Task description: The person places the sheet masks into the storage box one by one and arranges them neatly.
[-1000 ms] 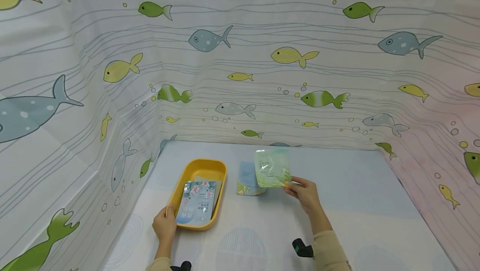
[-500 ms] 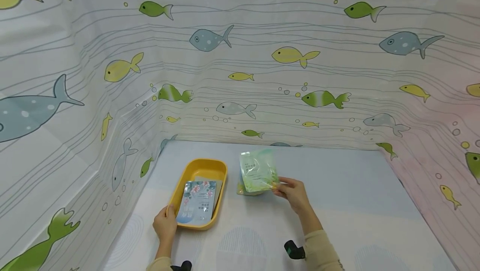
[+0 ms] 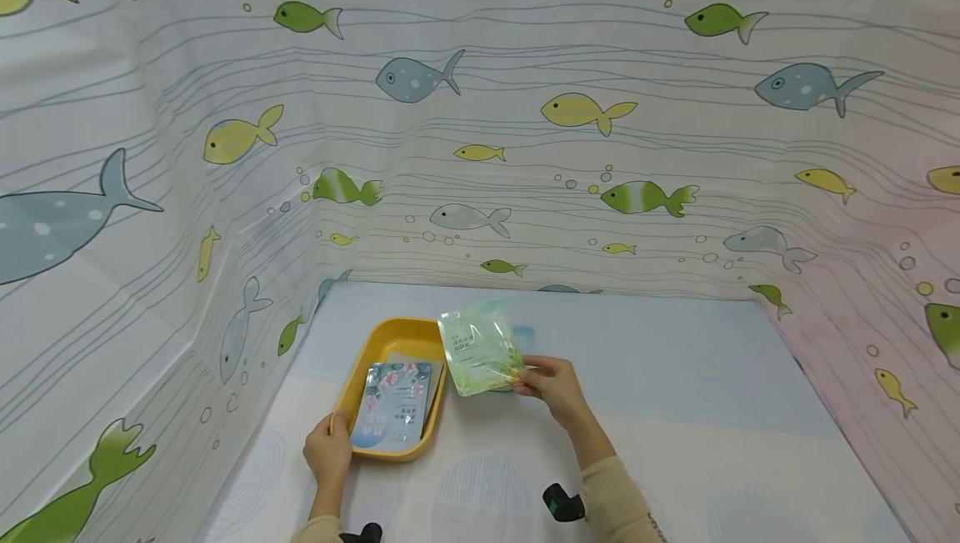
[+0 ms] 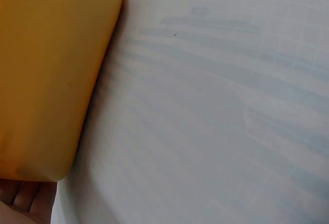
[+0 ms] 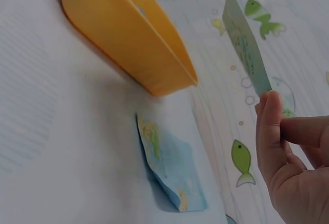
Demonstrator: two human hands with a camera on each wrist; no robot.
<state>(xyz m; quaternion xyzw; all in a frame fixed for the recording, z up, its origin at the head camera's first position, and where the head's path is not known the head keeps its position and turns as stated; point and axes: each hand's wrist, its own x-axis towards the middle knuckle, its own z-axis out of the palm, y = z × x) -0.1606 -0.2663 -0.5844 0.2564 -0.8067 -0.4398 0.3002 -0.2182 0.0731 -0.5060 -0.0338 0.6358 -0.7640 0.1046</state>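
Observation:
A green sachet (image 3: 480, 349), printed with leaves along its lower edge, is pinched at one corner by my right hand (image 3: 553, 390). In the right wrist view the sachet (image 5: 247, 49) is held up above the table, seen nearly edge-on. My left hand (image 3: 328, 449) grips the near left rim of a yellow tray (image 3: 390, 331). Inside that tray lies a blue sachet (image 3: 392, 405) with pink flowers, on top of a paler packet (image 3: 436, 384). On the table below the held sachet is another blue sachet (image 5: 175, 170), mostly hidden in the head view.
A pale, patterned cloth covers the table (image 3: 675, 376). Fish-printed sheeting (image 3: 525, 184) rises at the back and both sides. Black wrist devices (image 3: 562, 503) sit at both wrists.
My right hand has carried the green sachet leftward, across the blue sachet on the table, until it overlaps the tray's right rim in view. The left hand and tray stay put.

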